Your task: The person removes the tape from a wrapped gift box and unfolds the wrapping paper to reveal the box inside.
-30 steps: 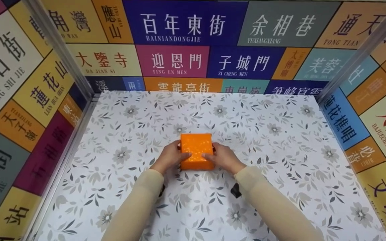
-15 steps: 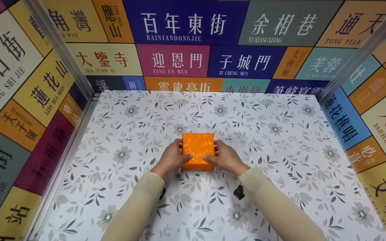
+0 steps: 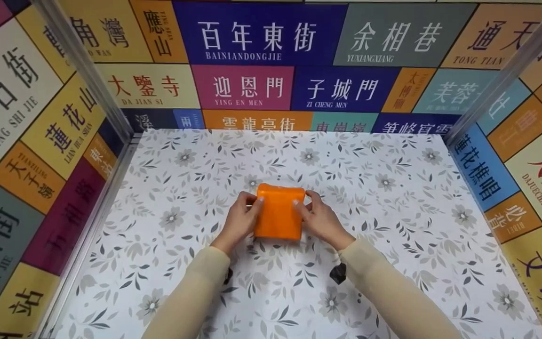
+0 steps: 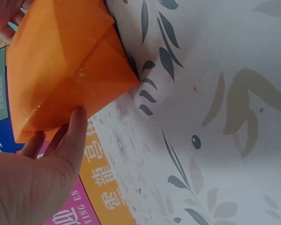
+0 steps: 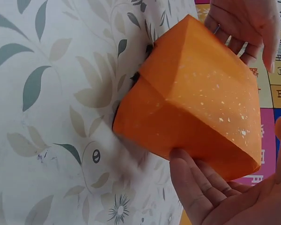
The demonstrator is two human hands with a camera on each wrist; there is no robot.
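An orange paper-covered box (image 3: 279, 214) with pale flecks sits mid-table in the head view, tipped so a plain face looks at me. Folded paper edges show on its sides in both wrist views. My left hand (image 3: 243, 217) holds its left side, thumb on the near face and fingers along the side. On the right, my right hand (image 3: 322, 219) grips it in the same way. Fingers of the left hand (image 4: 35, 183) touch the box's lower side in the left wrist view. The right wrist view has the right hand (image 5: 234, 199) with fingertips against the paper.
A white tabletop with grey flowers and leaves (image 3: 384, 263) lies under the box. Walls of coloured sign panels (image 3: 261, 33) stand at the back, left and right. A black strap piece (image 3: 338, 273) hangs by the right wrist.
The box has tilted, its flecked top turning away from me and a plain face coming up into view. Both thumbs have shifted higher along the sides.
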